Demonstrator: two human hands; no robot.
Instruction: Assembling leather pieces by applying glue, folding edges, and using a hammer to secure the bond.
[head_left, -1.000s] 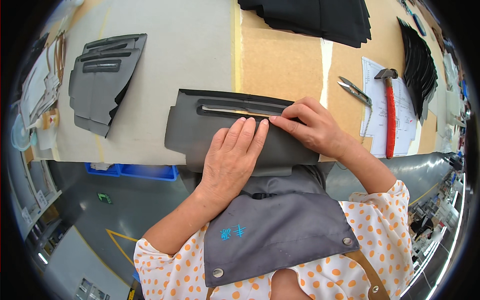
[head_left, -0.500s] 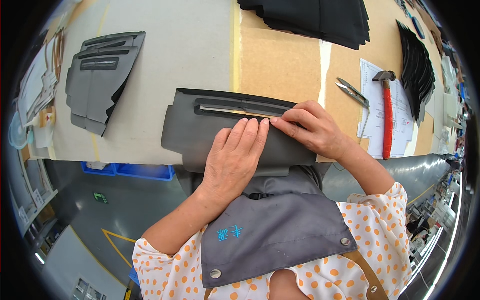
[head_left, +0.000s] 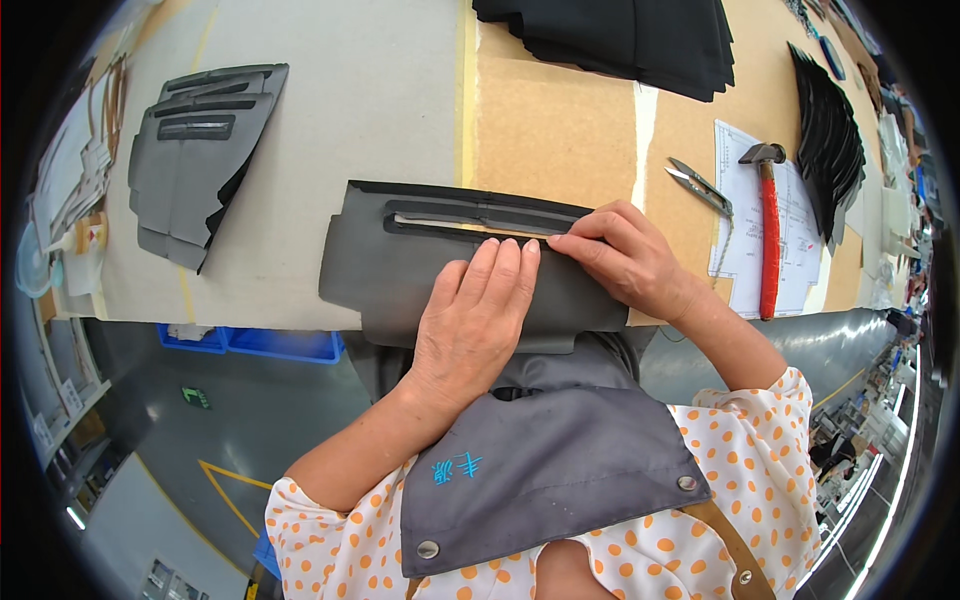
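Panel (head_left: pixel 392 273) looked light, floppy, best held slot-side. Left hand (head_left: pixel 466 327) lay flat below the slot (head_left: pixel 450 225), gripping nothing; right hand (head_left: pixel 635 266) pinched its edge.

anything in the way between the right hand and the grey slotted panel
Nothing visible: the right hand touches the grey panel directly, beside the slot. The left hand lies on it too; the hammer and snips lie apart, to the right.
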